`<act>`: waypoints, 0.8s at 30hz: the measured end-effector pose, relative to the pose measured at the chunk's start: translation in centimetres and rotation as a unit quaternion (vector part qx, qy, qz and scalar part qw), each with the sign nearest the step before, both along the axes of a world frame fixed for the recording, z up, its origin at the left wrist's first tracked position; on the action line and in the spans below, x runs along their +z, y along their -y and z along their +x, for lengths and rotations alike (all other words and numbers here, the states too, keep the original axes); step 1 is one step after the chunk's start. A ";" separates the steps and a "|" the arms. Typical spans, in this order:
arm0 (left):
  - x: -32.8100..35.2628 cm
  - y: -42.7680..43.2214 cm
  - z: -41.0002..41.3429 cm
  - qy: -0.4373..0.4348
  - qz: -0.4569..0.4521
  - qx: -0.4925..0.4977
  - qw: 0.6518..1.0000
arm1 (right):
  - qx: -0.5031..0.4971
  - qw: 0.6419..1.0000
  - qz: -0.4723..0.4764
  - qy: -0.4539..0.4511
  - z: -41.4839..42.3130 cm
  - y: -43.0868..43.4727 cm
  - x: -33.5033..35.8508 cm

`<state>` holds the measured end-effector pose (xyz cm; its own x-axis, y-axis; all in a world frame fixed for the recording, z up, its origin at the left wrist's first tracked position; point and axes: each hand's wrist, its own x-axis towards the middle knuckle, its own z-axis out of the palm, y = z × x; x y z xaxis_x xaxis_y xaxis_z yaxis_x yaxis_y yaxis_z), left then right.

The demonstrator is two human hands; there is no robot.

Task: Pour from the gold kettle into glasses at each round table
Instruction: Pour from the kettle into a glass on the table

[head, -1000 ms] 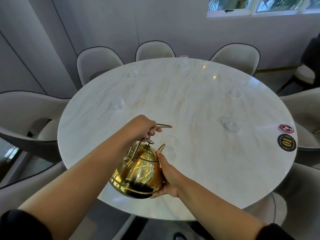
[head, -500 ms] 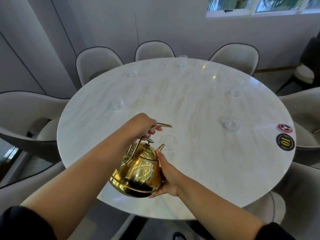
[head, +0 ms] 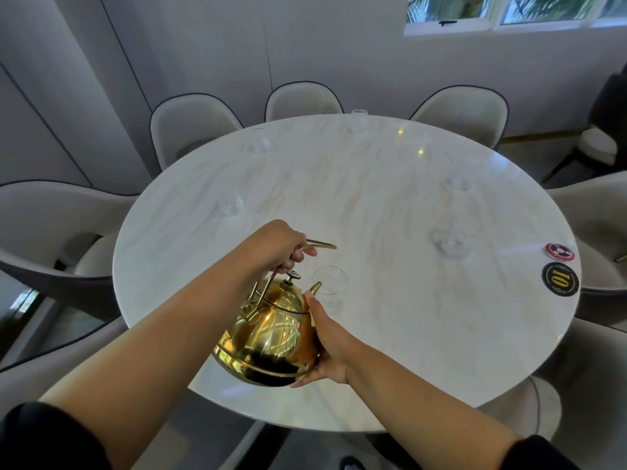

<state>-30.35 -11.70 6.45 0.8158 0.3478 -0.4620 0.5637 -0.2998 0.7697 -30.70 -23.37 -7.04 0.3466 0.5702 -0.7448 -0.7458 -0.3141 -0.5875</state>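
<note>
The gold kettle (head: 271,337) hangs tilted over the near edge of the round marble table (head: 373,205), its spout at the rim of a clear glass (head: 329,283). My left hand (head: 281,244) grips the kettle's gold handle from above. My right hand (head: 327,340) lies flat against the kettle's right side and bottom, fingers straight. Several more clear glasses stand around the table: one at the left (head: 230,202), one at the far left (head: 258,144), one at the far edge (head: 359,117), two at the right (head: 451,245), (head: 458,183).
Grey upholstered chairs ring the table, such as one at the back (head: 302,98) and one at the left (head: 51,225). A black round "10" marker (head: 561,278) and a red round disc (head: 559,251) lie near the table's right edge. Windows sit high at the back right.
Barely anything has shifted; the kettle stays tilted with its spout at the near glass, and both hands keep their places on it.
</note>
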 end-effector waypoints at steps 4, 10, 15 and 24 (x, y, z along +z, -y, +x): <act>0.0 0.0 0.0 -0.004 0.001 0.001 1.000 | 0.000 1.000 -0.005 -0.002 0.0 -0.1 -0.1; -0.4 -0.1 -0.6 0.016 -0.020 0.014 1.000 | 0.004 1.000 0.005 0.017 0.1 0.0 -0.8; -1.3 0.0 -1.8 0.029 -0.045 0.046 0.998 | 0.016 0.998 -0.014 0.064 -0.1 0.3 -1.3; -4.8 -0.3 -5.3 0.100 -0.097 0.099 0.985 | 0.021 0.982 -0.080 0.171 -0.1 0.2 -2.7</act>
<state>-35.69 -11.39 1.66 0.8226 0.4302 -0.3717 0.4270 -0.0359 0.9035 -30.76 -23.55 -9.75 0.5703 0.4746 -0.6705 -0.4984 -0.4488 -0.7417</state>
